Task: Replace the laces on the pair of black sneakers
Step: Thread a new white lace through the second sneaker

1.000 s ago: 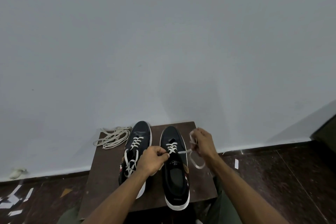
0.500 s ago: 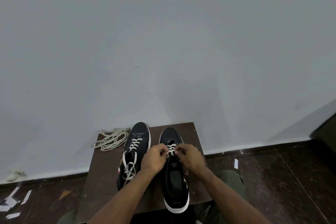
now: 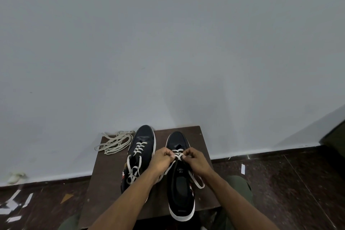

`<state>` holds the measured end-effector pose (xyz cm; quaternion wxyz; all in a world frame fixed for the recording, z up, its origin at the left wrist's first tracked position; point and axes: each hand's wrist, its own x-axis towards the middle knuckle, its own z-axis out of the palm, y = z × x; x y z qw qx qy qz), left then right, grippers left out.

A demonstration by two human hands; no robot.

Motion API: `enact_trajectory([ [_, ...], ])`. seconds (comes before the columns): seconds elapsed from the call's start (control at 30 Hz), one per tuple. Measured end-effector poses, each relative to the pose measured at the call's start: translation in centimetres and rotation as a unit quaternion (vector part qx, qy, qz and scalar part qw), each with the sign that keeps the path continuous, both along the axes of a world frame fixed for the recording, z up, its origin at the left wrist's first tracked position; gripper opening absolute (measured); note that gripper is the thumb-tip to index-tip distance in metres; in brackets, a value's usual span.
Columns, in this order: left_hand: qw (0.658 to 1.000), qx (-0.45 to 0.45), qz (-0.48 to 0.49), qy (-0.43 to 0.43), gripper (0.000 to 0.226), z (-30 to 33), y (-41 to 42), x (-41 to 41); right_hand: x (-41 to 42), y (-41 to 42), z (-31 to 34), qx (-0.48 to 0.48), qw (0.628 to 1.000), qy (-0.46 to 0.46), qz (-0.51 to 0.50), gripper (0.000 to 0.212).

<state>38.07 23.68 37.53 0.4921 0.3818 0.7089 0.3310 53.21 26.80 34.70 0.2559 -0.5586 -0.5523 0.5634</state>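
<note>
Plain grey wall (image 3: 168, 43) behind; dark speckled floor (image 3: 280, 183) below, with white paper scraps (image 3: 13, 205) at far left. Small dark brown table (image 3: 104, 173) against the wall. On its back left corner, a loose bundle of cream laces (image 3: 115, 142), partly hanging over the edge. Just right of that, left black sneaker (image 3: 141, 147), laced in white, ends lying loose over its opening. Left hand (image 3: 162, 158) curled, pinching the white lace (image 3: 177, 154) at the eyelets of the right black sneaker (image 3: 181, 183). Right hand (image 3: 196, 160) likewise curled, pinching the same lace from the other side, fingertips nearly meeting the left's. Lace ends trailing down both sides of that shoe. Olive trouser knee (image 3: 237, 183) at right.
</note>
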Motion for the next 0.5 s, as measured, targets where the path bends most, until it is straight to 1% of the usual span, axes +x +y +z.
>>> enact_trajectory([
  [0.07, 1.000, 0.012, -0.003, 0.011, 0.009, -0.4, -0.5, -0.2, 0.0, -0.7, -0.4, 0.058, 0.994, -0.087, 0.012, 0.011],
  [0.1, 0.999, 0.014, -0.013, 0.027, 0.012, -0.6, -0.7, -0.3, 0.0, -1.1, -0.5, 0.078, 0.990, -0.121, 0.015, 0.015],
  [0.17, 0.994, 0.026, -0.047, 0.098, 0.015, -1.2, -1.1, -0.5, 0.2, -1.7, -0.4, 0.120, 0.975, -0.182, 0.033, 0.023],
  [0.23, 0.979, 0.034, -0.083, 0.182, 0.015, -1.2, -1.5, -0.6, 0.3, -2.0, 0.1, 0.156, 0.958, -0.232, 0.059, 0.027],
  [0.4, 0.935, 0.048, -0.143, 0.322, 0.017, -0.2, -1.5, -0.2, 0.3, -1.8, 1.8, 0.194, 0.909, -0.349, 0.116, 0.027],
  [0.43, 0.930, 0.043, -0.152, 0.331, 0.017, 0.1, -1.4, -0.1, 0.4, -1.6, 1.9, 0.202, 0.900, -0.366, 0.127, 0.026],
  [0.47, 0.934, 0.035, -0.156, 0.320, 0.017, 0.3, -1.3, -0.1, 0.4, -1.5, 2.0, 0.208, 0.893, -0.375, 0.136, 0.025],
  [0.5, 0.953, 0.025, -0.137, 0.271, 0.018, 0.5, -1.2, -0.1, 0.5, -1.4, 2.2, 0.205, 0.894, -0.372, 0.141, 0.024],
])
